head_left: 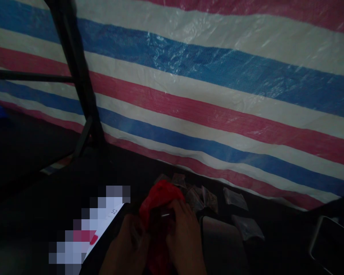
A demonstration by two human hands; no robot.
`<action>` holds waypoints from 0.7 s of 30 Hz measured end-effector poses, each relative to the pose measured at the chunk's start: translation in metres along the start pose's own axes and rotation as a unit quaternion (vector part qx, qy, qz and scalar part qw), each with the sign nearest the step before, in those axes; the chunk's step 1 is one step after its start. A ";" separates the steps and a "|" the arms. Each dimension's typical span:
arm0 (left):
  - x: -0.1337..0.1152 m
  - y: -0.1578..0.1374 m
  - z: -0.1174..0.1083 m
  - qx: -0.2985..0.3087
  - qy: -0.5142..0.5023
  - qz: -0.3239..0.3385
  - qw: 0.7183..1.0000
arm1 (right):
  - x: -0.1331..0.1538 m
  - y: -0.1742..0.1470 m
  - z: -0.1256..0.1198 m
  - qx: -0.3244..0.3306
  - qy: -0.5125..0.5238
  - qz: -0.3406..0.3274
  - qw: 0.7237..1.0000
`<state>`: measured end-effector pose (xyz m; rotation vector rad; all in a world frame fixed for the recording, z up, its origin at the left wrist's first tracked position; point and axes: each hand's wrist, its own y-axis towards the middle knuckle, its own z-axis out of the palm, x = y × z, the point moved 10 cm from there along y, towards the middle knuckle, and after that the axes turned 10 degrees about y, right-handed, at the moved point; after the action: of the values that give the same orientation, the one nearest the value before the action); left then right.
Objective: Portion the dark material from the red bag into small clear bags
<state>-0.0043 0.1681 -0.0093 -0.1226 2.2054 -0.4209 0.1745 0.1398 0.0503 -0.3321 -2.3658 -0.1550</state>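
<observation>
At far left, a black frame stands before the striped sheet, whose lower edge bounds your dark work surface on the far side and comes nearer toward the right. Next, a bright panel lies slantwise, its right edge just beside your left forearm, so that side is tight. Your left hand curls against the left side of the red bag; it's too dim to tell whether you grip it. The bag sits near you, between your hands, its mouth showing something dark and shiny. Your right hand is closed on its right side. Small clear packets crowd the far side, and a grey flat object lies just right of that hand. Two flat packets follow, then, well apart, a pale-rimmed dark object.
</observation>
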 end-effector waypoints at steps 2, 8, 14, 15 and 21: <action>-0.003 0.002 -0.012 -0.049 -0.028 -0.002 0.998 | 0.000 -0.002 -0.001 0.009 0.007 -0.010 1.000; 0.002 0.001 -0.020 -0.087 -0.121 -0.019 0.989 | 0.006 -0.007 0.002 0.037 0.071 -0.054 0.995; 0.005 0.000 -0.018 -0.092 -0.194 -0.009 0.977 | -0.005 -0.006 0.007 0.039 0.158 0.005 0.987; 0.003 0.001 -0.017 -0.081 -0.198 -0.006 0.977 | -0.007 -0.006 0.008 0.039 0.168 0.014 0.985; 0.004 0.008 -0.013 -0.030 -0.222 -0.019 0.974 | -0.010 -0.002 0.016 0.053 0.265 0.012 0.963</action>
<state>-0.0166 0.1777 -0.0073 -0.2647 1.7765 -0.3126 0.1705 0.1389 0.0321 -0.2312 -1.8298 -0.0900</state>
